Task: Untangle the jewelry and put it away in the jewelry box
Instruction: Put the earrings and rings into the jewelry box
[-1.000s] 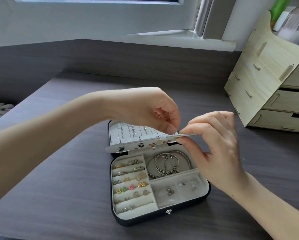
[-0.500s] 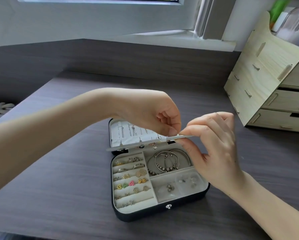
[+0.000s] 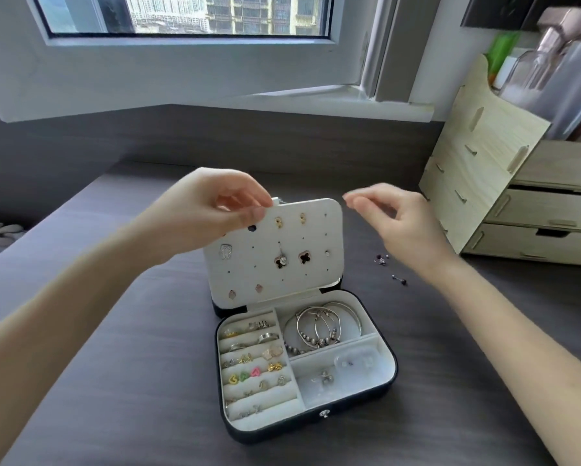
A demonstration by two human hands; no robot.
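The black jewelry box (image 3: 388, 388) lies open on the dark desk. Its white earring panel (image 3: 319, 230) stands upright against the lid, with several studs pinned in it. My left hand (image 3: 212, 210) pinches the panel's top left corner between thumb and fingers. Just off the top right corner hovers my right hand (image 3: 403, 227), fingers loosely curled, touching nothing. Silver bangles (image 3: 322, 326) fill the upper right compartment. Rings and small earrings (image 3: 252, 361) sit in the padded rows on the left.
Two small loose studs (image 3: 381, 260) (image 3: 400, 279) lie on the desk right of the box, under my right wrist. A wooden drawer organizer (image 3: 517, 203) stands at the far right. A white object (image 3: 0, 232) lies at the left edge. The windowsill runs behind.
The earring panel has swung from nearly flat to upright against the lid. My right hand has let go of its edge and drawn away to the right. My left hand keeps hold.
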